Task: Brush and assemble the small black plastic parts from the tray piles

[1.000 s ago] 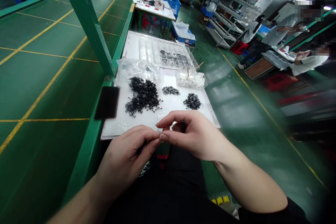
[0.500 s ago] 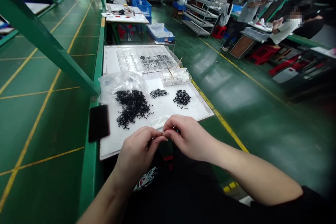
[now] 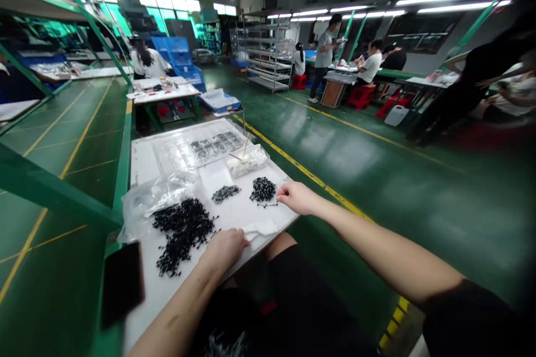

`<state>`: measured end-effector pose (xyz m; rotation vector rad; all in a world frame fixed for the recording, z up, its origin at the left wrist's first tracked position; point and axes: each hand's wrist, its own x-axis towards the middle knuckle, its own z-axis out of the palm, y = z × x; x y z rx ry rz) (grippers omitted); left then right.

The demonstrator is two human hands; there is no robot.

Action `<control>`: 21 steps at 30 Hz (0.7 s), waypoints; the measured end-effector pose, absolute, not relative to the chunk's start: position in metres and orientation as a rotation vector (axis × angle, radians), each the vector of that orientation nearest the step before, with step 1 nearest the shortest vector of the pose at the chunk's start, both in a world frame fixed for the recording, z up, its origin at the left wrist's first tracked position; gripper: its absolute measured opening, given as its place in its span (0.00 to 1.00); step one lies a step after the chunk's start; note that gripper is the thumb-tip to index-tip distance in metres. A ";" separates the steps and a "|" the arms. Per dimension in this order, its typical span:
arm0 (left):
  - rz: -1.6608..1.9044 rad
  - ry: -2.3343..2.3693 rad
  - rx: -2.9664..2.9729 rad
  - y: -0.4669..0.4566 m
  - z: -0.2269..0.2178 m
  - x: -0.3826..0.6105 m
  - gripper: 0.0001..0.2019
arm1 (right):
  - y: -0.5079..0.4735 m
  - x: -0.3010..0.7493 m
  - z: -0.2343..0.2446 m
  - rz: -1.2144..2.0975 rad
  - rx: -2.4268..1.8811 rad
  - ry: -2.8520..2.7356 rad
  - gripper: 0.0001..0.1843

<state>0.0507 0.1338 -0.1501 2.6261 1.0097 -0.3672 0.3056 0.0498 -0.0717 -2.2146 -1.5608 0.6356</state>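
Small black parts lie in a tight heap at the right edge of the white work board. The right hand is just beside it, fingers curled with the tips bunched toward the heap; whether they pinch a part I cannot tell. The left hand rests knuckles up on the board's near edge, fingers bent under and hidden, next to the large loose heap of black parts that spills from a clear plastic bag. A smaller grey-black heap sits between the two heaps. Behind stand a clear box and a compartment tray. A dark phone lies left of the board. The white print on the person's dark clothing is too blurred to read.
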 end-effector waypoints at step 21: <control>0.623 1.121 1.345 0.121 -0.172 0.009 0.08 | 0.131 0.247 -0.095 0.406 -2.329 -1.802 0.19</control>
